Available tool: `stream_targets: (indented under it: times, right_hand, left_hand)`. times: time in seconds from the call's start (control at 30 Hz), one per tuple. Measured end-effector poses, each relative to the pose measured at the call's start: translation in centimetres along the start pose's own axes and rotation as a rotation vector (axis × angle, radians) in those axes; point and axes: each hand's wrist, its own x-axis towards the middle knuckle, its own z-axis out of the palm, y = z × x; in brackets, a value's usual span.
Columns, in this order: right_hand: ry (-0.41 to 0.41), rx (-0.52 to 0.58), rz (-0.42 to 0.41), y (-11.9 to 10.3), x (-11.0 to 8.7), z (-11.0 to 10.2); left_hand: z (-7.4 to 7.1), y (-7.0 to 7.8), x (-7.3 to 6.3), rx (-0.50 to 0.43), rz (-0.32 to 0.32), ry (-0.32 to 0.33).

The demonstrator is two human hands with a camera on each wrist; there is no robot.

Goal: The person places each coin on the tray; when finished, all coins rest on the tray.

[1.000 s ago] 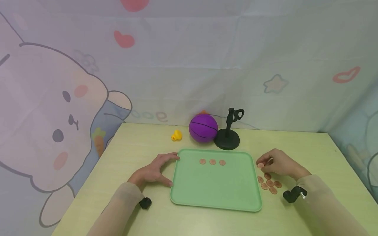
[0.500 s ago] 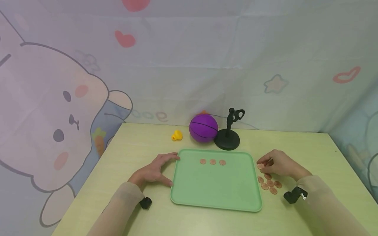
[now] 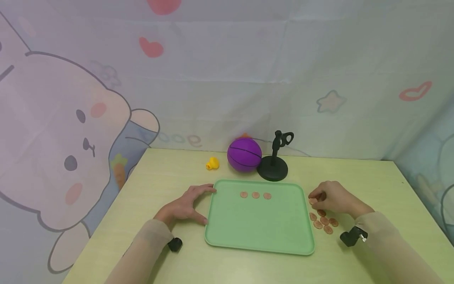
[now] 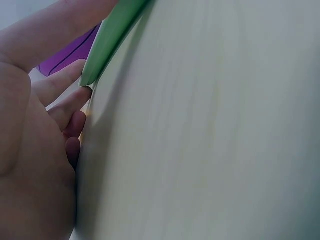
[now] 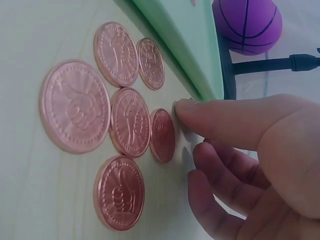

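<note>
At the right side of the green tray (image 3: 259,221), my right hand (image 3: 335,197) pinches a copper-coloured coin (image 3: 312,201) between thumb and fingers, close over the table. In the right wrist view the thumb (image 5: 225,117) hides that coin. Several more copper coins (image 3: 324,221) lie in a cluster just below this hand; a thumbs-up is stamped on some of them (image 5: 80,107). Three coins (image 3: 255,195) form a row on the tray near its far edge. My left hand (image 3: 182,205) rests at the tray's left edge, fingers spread, with thumb and fingertips at the rim (image 4: 107,47).
Behind the tray stand a yellow rubber duck (image 3: 213,163), a purple ball (image 3: 244,155) and a black stand (image 3: 272,167) with a round base. A patterned cloth (image 3: 227,79) hangs along the table's (image 3: 177,165) back edge.
The right hand's fingers have curled slightly further over the coin, so less of it shows. The left hand, tray and other coins stay where they were.
</note>
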Motion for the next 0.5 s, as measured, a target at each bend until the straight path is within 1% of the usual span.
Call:
stream_targets:
  times: [0.1, 0.2, 0.37, 0.5]
  right_hand:
    - [0.017, -0.006, 0.020, -0.10, -0.15, -0.11]
    - [0.080, -0.024, 0.034, -0.06, -0.29, -0.28]
    - [0.199, -0.058, 0.004, 0.03, 0.06, -0.26]
    - [0.237, -0.035, -0.015, -0.55, 0.63, 0.17]
  left_hand:
    - [0.01, -0.04, 0.05, 0.001, 0.006, -0.001]
    - [0.01, -0.08, 0.08, 0.003, 0.005, 0.000]
    - [-0.03, -0.13, 0.01, 0.009, 0.005, 0.002]
    - [-0.02, -0.17, 0.01, 0.005, 0.007, 0.006]
